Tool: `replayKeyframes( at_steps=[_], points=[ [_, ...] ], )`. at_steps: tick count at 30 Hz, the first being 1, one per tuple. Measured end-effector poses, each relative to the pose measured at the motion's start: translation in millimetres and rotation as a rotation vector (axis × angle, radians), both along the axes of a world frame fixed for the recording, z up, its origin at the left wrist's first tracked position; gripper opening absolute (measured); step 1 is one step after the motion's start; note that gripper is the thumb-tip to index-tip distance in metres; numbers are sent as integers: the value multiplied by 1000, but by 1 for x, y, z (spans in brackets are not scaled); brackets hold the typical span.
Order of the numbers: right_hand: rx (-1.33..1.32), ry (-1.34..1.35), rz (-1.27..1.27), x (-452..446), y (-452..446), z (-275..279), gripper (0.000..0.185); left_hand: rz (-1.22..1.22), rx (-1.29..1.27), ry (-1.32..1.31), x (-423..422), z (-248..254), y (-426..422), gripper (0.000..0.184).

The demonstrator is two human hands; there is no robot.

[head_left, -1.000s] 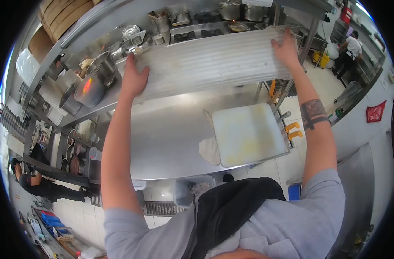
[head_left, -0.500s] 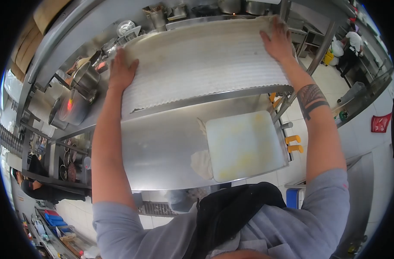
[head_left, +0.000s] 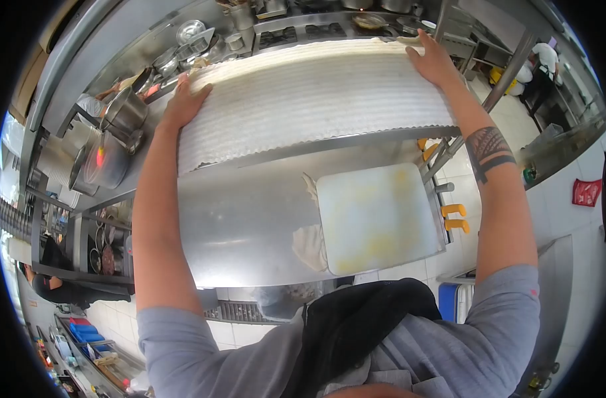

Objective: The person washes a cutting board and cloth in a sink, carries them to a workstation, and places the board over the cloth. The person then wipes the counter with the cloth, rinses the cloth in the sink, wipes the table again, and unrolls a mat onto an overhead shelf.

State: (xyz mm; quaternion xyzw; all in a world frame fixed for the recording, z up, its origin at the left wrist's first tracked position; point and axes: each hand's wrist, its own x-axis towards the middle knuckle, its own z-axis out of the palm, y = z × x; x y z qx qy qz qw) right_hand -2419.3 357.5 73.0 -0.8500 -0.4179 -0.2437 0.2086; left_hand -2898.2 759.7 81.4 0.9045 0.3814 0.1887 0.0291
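Observation:
A long white ribbed sheet (head_left: 316,93) with wavy edges lies along the raised steel shelf (head_left: 329,142). At its left end, my left hand (head_left: 185,104) rests on the edge with the thumb spread from the fingers. My right hand (head_left: 437,63) touches the far right corner, its thumb also apart from the fingers. Below the shelf, a white cutting board (head_left: 376,219) with yellow stains sits on the steel counter (head_left: 243,232). A crumpled pale cloth (head_left: 309,247) pokes out from the board's left side.
A stove (head_left: 303,33) with a pan (head_left: 370,22) is behind the shelf. Steel pots (head_left: 126,109) and a clear plastic tub (head_left: 106,162) stand at left. Yellow handles (head_left: 455,217) stick out right of the board. A person in a white top (head_left: 545,58) is at far right.
The sheet's far edge has come down, uncovering the stove burners and a pan behind it. My hands have shifted slightly outward with it.

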Motion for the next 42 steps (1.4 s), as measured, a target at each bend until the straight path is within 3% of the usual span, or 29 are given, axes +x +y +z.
replayKeyframes(
  at_steps=[1, 2, 3, 4, 7, 8, 11, 14, 15, 16, 17, 19, 20, 22, 34, 36, 40, 42],
  points=[
    [-2, 2, -7, -14, -3, 9, 77, 28, -15, 36, 2, 1, -2, 98],
    [-167, 157, -10, -26, -5, 20, 74, 20, -17, 38, 2, -1, -5, 98],
    [-329, 311, -13, -36, -8, 30, 71, 54, 171, -18, 0, 4, -19, 95],
    [-328, 310, -17, -29, -9, 26, 71, 89, 360, -77, -2, 7, -28, 92],
    [-345, 181, 118, -6, 1, 16, 70, -12, 319, 47, -8, 25, -51, 88],
    [-393, 126, 69, 0, 5, 13, 69, 18, 39, 85, -9, 35, -61, 84],
    [-453, 86, 25, -3, 4, 16, 68, 132, -40, 45, -11, 18, -37, 81],
    [-574, 18, 7, 16, 9, 16, 68, 132, 87, 83, -18, 20, -42, 86],
    [-548, -35, 72, 33, -1, 12, 69, 71, 138, 95, -19, 27, -54, 88],
    [-535, -64, 110, 23, -11, 13, 70, 105, -62, 162, -22, 43, -79, 91],
    [-524, -93, 148, 12, -21, 13, 70, 119, -68, 159, -28, 37, -92, 91],
    [-382, 130, 8, -70, -58, 33, 71, -26, -106, 158, -43, 22, -107, 92],
    [-388, 128, 11, -79, -55, 32, 71, -29, 47, 169, -49, 3, -103, 92],
    [-428, 169, 11, -91, -78, 18, 74, -46, 8, 176, -58, 8, -109, 92],
    [-431, 223, -78, -102, -108, 26, 84, -111, -48, 199, -68, 12, -107, 86],
    [-584, 137, -146, -102, -111, 32, 81, -113, -53, 199, -73, 12, -101, 87],
    [-532, 12, -200, -114, -114, 28, 76, -119, -51, 214, -79, 11, -96, 88],
    [-282, 16, 83, -107, -107, 16, 81, -119, -50, 219, -79, 12, -97, 88]
  ],
)
